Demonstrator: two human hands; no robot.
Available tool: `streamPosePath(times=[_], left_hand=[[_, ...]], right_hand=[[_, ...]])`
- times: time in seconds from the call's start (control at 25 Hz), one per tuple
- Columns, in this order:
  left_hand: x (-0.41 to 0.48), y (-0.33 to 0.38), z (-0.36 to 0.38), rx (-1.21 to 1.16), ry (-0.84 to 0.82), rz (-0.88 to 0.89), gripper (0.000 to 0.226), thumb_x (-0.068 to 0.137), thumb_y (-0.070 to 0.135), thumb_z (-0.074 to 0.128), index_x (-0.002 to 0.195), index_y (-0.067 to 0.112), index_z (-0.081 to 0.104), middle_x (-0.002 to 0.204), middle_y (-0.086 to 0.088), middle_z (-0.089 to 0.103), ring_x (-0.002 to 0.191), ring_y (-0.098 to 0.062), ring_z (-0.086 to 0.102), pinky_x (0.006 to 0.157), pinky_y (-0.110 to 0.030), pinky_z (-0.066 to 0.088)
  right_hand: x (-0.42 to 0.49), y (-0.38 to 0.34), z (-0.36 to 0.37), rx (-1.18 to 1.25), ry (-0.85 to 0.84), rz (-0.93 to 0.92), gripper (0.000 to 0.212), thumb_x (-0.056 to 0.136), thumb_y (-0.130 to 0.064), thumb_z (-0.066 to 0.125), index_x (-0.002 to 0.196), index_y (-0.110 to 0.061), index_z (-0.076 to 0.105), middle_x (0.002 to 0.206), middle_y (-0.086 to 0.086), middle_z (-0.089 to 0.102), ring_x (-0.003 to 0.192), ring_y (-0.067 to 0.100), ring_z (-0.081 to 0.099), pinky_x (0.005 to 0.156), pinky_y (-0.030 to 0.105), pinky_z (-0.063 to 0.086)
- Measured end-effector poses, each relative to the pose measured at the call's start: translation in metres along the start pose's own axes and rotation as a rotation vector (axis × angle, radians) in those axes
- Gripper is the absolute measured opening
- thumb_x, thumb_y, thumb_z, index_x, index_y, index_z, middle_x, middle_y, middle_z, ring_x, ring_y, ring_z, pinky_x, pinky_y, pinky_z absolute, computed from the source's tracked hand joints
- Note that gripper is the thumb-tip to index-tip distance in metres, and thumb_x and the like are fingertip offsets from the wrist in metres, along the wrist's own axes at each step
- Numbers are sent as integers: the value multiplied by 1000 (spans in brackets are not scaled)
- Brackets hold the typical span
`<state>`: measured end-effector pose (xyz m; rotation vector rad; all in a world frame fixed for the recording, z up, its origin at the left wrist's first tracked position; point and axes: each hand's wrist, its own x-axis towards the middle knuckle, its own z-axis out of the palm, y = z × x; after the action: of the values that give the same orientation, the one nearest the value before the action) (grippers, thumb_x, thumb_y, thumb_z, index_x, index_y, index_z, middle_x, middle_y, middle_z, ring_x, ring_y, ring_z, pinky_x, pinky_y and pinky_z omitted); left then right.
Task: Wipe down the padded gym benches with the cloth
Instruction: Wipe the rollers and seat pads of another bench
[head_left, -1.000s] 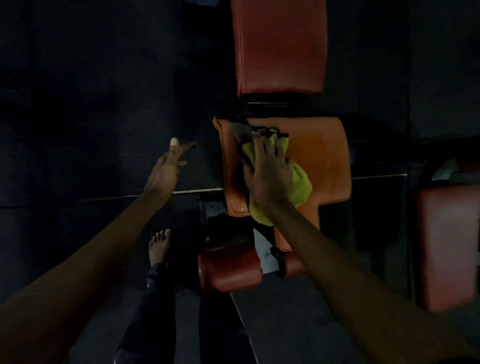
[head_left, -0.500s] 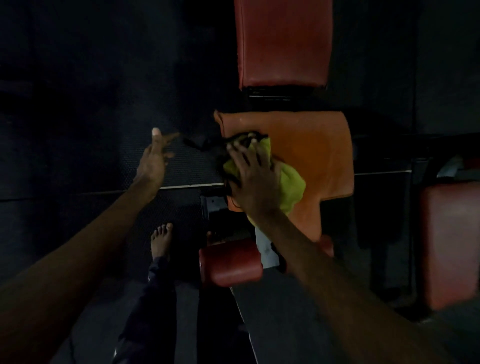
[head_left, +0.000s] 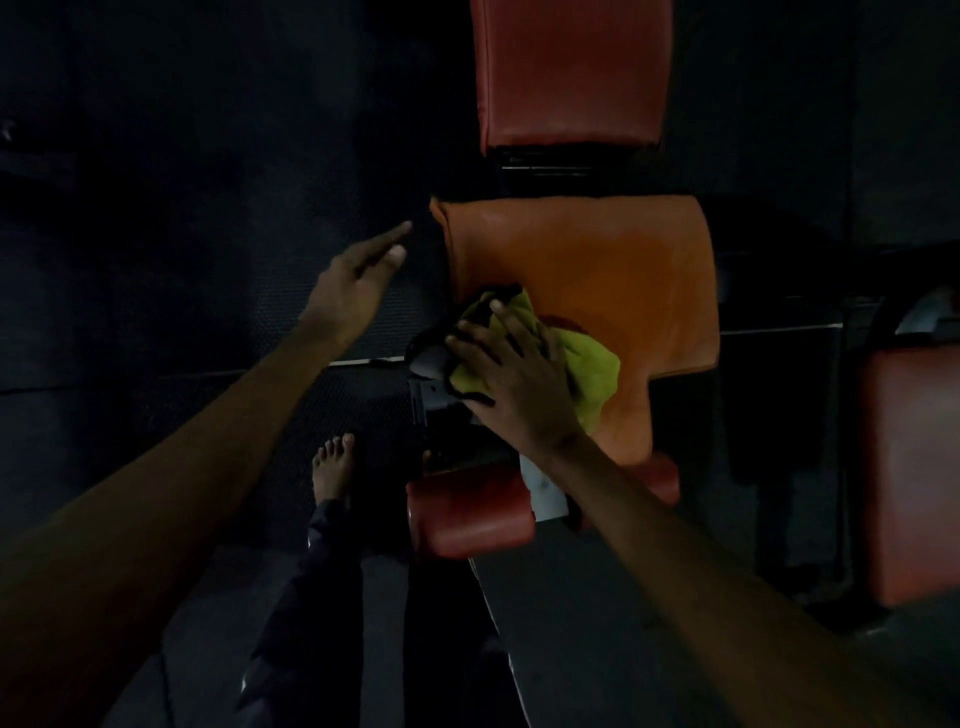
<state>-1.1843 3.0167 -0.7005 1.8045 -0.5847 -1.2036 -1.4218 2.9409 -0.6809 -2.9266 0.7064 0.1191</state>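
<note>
1. Right now the right hand (head_left: 514, 384) is pressing down on the cloth (head_left: 592, 374), its fingers (head_left: 506, 325) spread wide and fairly straight, not curling round it.
2. The cloth, yellow-green and bunched, is lying on the near left corner of the surface (head_left: 597, 249), an orange pad. Part of it is sticking out to the right of the hand, and its left side is reaching the pad's edge above the grey frame (head_left: 434, 397).
3. Something dark is showing at the fingertips, against the cloth. Whether it belongs to the cloth I cannot tell.
4. The left hand (head_left: 353, 280) is hovering in the air just left of the surface, with fingers straight and close together. It is holding nothing and touching nothing, and the dark floor (head_left: 156, 234) is lying below it.
5. A red back pad (head_left: 571, 73) is standing beyond the surface, with a dark gap between them.
6. A red roller (head_left: 467, 512) is sitting at the near end of the surface, and the right forearm is hiding part of it.
7. A bare foot (head_left: 332, 467) is standing on the floor left of the roller, below a dark trouser leg.
8. Another red pad (head_left: 909, 467) is showing at the right edge, well apart from the cloth.
</note>
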Motion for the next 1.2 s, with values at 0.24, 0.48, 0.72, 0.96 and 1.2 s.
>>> streamPosePath(times=[0.24,0.48,0.72,0.96,1.2], left_hand=[[19,22,24,189,-107,-6,49,102,42,53,150,37,42,152,2,47,138,-14,43,112,-25,32],[17,15,25,-136,-190,-126,43,107,22,43,150,19,44,152,-3,48,138,-18,45,87,-2,42],[9,2,36,90,-266,-58,83,93,53,61,158,43,12,158,8,37,139,-11,45,114,-36,41],[-14,14,58,314,-126,176,75,103,32,52,161,20,5,167,-2,13,151,-17,21,123,-38,24],[-12,13,59,319,-123,158,73,104,35,50,161,23,5,168,4,5,152,-15,16,124,-47,22]], right_hand=[[-19,41,-14,32,-85,108,78,81,-42,77,150,-28,43,156,-2,44,151,31,28,107,55,38],[21,13,-15,286,95,740,64,90,-36,66,148,-16,48,156,6,45,150,33,29,115,56,28],[98,22,-21,164,10,709,67,95,-62,45,148,-22,45,155,4,43,151,34,24,114,56,28],[132,103,-26,141,-5,560,62,96,-59,26,134,-19,55,135,8,59,126,34,53,99,48,44],[140,60,-23,84,-105,281,51,96,-63,40,140,-41,54,151,-7,47,147,35,31,108,51,34]])
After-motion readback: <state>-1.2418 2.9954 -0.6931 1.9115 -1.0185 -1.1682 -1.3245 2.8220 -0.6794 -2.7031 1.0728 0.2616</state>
